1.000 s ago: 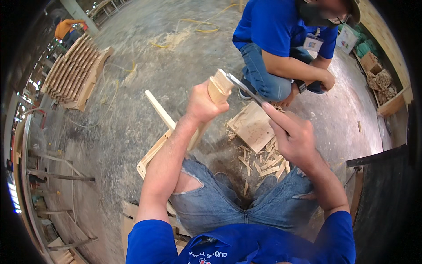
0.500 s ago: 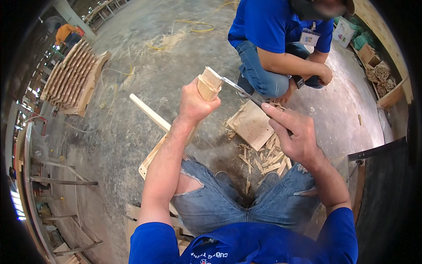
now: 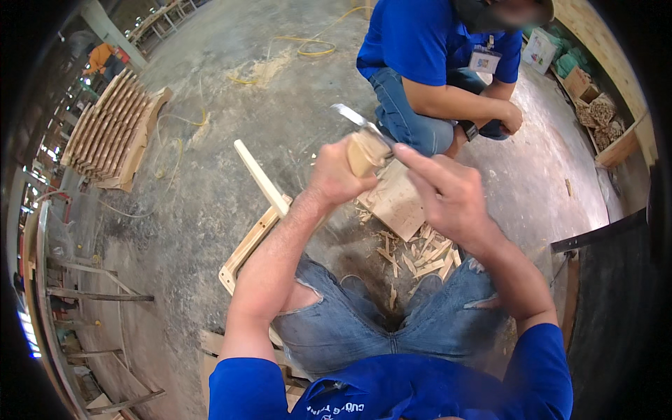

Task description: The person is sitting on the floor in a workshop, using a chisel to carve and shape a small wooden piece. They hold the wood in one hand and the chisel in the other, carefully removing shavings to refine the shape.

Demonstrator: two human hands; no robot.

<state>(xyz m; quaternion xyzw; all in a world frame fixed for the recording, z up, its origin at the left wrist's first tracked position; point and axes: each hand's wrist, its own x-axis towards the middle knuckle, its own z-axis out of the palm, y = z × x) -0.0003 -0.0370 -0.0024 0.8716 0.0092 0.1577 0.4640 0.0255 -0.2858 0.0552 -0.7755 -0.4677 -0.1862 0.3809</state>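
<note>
My left hand (image 3: 341, 173) is wrapped round the end of a pale wooden piece (image 3: 368, 152). This end points up and away from me. My right hand (image 3: 451, 199) grips a slim metal tool with a flat bright blade (image 3: 352, 116), its forefinger stretched along the dark shaft. The blade lies across the far side of the wooden end; motion blurs the contact, so I cannot tell if they touch. Beside my left forearm is a wooden frame (image 3: 246, 246) with a leg (image 3: 260, 175) sticking out. My arm hides where the held piece joins it, if at all.
A co-worker (image 3: 427, 91) squats across from me, arms on knees. Between us a wooden board (image 3: 397, 203) lies on the floor with wood slivers (image 3: 430, 255) around it. Stacked curved wooden parts (image 3: 115, 133) stand far left. A yellow hose (image 3: 315, 50) runs behind.
My left hand and the wooden end have moved right and slightly nearer. My right hand has shifted left, so more of the blade extends past the wood. The frame beside my forearm has turned.
</note>
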